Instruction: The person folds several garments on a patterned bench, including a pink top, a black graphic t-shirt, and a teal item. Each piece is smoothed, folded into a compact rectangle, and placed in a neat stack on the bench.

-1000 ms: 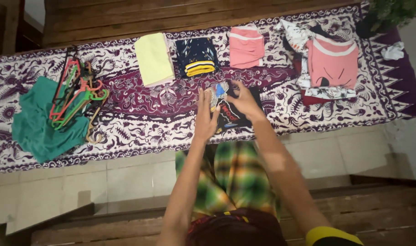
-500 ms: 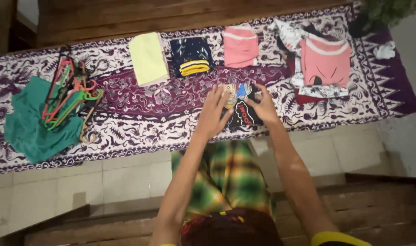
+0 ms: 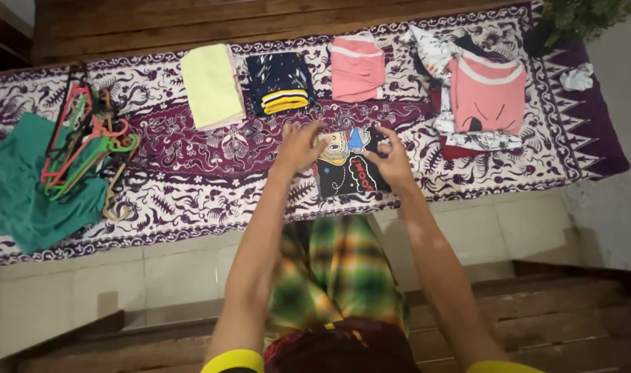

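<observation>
A small folded black garment (image 3: pixel 346 173) with a cartoon print lies on the purple patterned cloth (image 3: pixel 205 166). My left hand (image 3: pixel 300 145) grips its left edge. My right hand (image 3: pixel 391 160) grips its right edge. Both hands press the garment down flat on the cloth. Just beyond it lie a folded yellow garment (image 3: pixel 212 86), a folded dark blue garment with yellow stripes (image 3: pixel 279 81) and a folded pink garment (image 3: pixel 357 68), in a row.
A loose pile of clothes topped by a pink shirt (image 3: pixel 484 93) lies at the right. Coloured hangers (image 3: pixel 84 141) rest on a teal cloth (image 3: pixel 25 193) at the left. A potted plant (image 3: pixel 581 17) stands at the far right corner. Tiled floor and wooden steps lie near me.
The view shifted as my head moved. My hands have spread to the two sides of the black garment, which now lies flatter on the cloth.
</observation>
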